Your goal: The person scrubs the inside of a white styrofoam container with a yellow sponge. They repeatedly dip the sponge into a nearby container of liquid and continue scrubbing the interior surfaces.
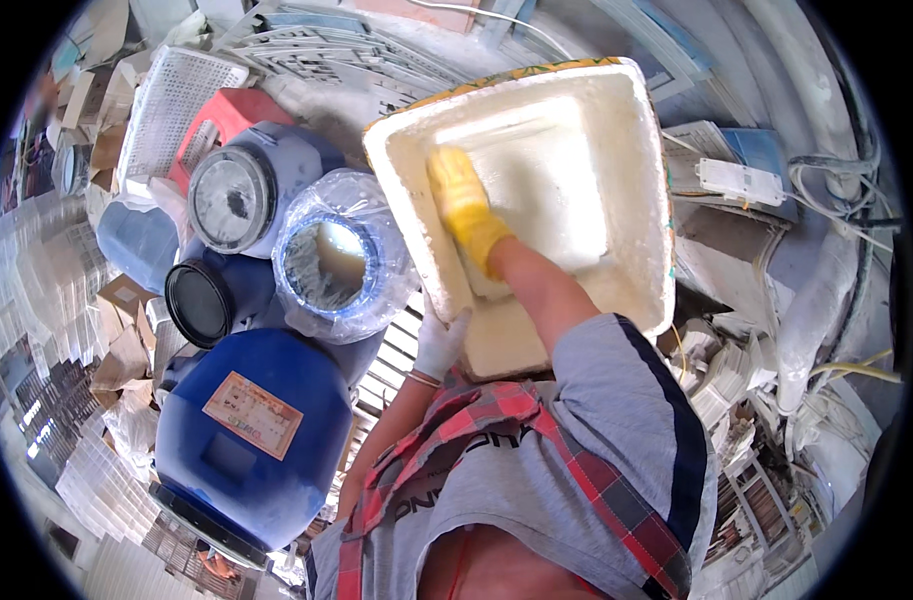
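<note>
R yellow-gloved hand (463, 205) in white sq. tub (654, 205), fingers seemingly together; tub right of open plastic-lined drum (372, 262). L white-gloved hand (439, 345) at tub edge; can't tell finger grip. Job looks midway, amt left unclear.

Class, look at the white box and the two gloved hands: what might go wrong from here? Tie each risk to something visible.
1. The white box might tip or shift if the right hand presses hard inside it, since the left hand is only at its near left side.
2. The round container beside it is uncovered, so a bump could spill its contents.
3. Loose clear plastic around that container's mouth could snag on the box.
</note>
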`<state>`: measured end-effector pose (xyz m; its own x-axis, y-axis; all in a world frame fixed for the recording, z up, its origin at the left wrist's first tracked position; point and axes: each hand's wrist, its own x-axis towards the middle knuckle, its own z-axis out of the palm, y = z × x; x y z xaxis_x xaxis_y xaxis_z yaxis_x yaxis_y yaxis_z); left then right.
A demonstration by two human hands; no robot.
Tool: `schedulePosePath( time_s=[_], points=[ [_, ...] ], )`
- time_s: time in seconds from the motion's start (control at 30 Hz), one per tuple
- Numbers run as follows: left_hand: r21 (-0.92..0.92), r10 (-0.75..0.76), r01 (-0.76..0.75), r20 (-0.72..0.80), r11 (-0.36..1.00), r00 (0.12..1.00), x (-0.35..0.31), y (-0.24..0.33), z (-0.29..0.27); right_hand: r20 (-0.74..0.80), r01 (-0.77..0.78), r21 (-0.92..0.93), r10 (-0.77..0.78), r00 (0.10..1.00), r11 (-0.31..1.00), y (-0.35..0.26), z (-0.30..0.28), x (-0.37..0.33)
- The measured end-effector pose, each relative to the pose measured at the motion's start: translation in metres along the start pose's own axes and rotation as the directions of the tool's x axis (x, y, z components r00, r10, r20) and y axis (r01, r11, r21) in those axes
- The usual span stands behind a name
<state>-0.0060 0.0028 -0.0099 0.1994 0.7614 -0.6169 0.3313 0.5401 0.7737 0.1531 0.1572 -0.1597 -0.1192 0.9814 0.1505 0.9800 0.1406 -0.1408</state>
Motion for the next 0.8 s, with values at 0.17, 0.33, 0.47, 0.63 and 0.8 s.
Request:
schedulePosePath(
  time_s=[0.17, 0.33, 0.47, 0.63, 0.8],
  points=[
    [-0.107, 0.038, -0.036, 0.018, 0.994, 0.999, 0.003, -0.014, 0.002, 0.251, 0.259, 0.355, -0.359, 0.899, 0.898, 0.008, -0.076, -0.090],
    [-0.107, 0.020, -0.014, 0.054, 0.994, 0.998, 0.006, -0.018, -0.003, 0.140, 0.587, 0.354, -0.661, 0.737, 0.729, 0.104, -0.058, -0.106],
    [-0.098, -0.024, 0.028, 0.044, 0.995, 0.999, -0.002, 0.003, 0.000, 0.142, -0.175, 0.157, 0.153, 0.978, 0.972, 0.122, -0.105, -0.076],
    [0.007, 0.034, -0.034, -0.014, 0.999, 0.999, 0.000, -0.002, 0.001, 0.072, -0.864, 0.213, 0.874, 0.480, 0.456, 0.122, -0.103, -0.093],
    [-0.095, 0.047, -0.048, -0.016, 0.994, 0.999, 0.002, -0.010, 0.006, 0.335, -0.949, -0.001, 0.894, 0.297, 0.315, 0.144, -0.110, -0.094]
  ],
)
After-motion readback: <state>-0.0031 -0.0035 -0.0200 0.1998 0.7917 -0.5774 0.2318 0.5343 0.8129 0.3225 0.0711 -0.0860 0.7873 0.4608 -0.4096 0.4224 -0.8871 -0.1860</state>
